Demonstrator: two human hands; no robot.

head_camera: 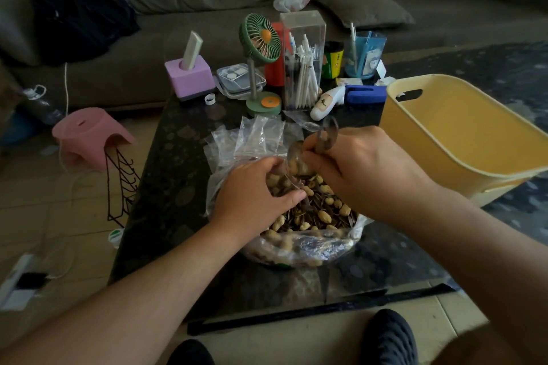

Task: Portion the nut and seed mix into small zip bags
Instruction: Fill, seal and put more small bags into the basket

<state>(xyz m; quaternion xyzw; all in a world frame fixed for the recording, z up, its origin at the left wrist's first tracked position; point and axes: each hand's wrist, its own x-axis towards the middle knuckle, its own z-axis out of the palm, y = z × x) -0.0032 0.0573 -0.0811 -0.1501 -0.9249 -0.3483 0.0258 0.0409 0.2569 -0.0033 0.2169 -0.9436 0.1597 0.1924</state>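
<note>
One small zip bag (pixel 283 179) filling, pinched open in left hand (pixel 252 195); right hand (pixel 353 169) fingers curled round spoon (pixel 296 157) tipping nuts. Bulk mix bag (pixel 302 228) on table, mostly full; empty bags (pixel 252 136) behind it unfilled.

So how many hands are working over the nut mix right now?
2: the left hand holds a small zip bag over the mix; the right hand tips a spoon into it.

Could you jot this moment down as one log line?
left hand: holds small zip bag | right hand: tips spoon into it | over mix bag
</note>
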